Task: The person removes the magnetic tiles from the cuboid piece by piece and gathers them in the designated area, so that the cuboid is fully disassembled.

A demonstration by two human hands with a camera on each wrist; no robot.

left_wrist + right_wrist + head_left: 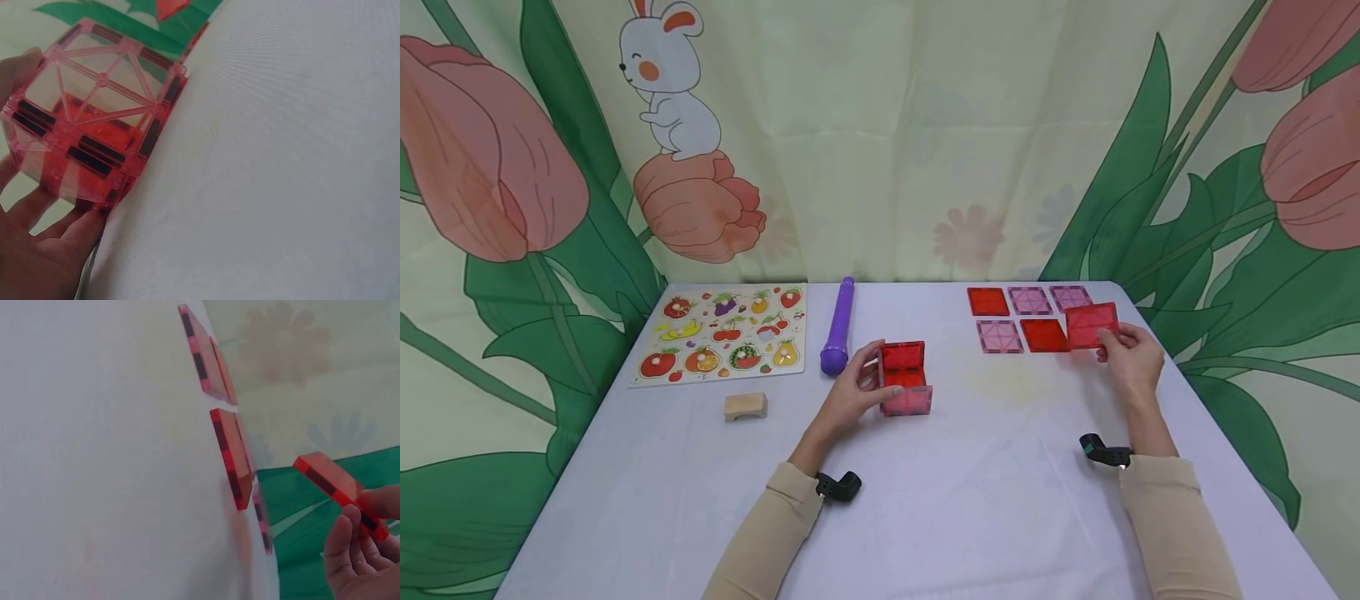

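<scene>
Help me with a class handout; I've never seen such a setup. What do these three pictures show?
There is no machine here: a person's two bare hands serve as the grips. The wide picture looks forward and down from a camera on the head. The two slanted close-ups come from cameras worn on the left and right wrists.

The left grip holds a see-through red and pink box. The right grip pinches a red tile. On the table lie five more tiles, two red and three pink. In the wide picture, a purple microphone, a fruit puzzle and a wooden block lie farther left.
</scene>
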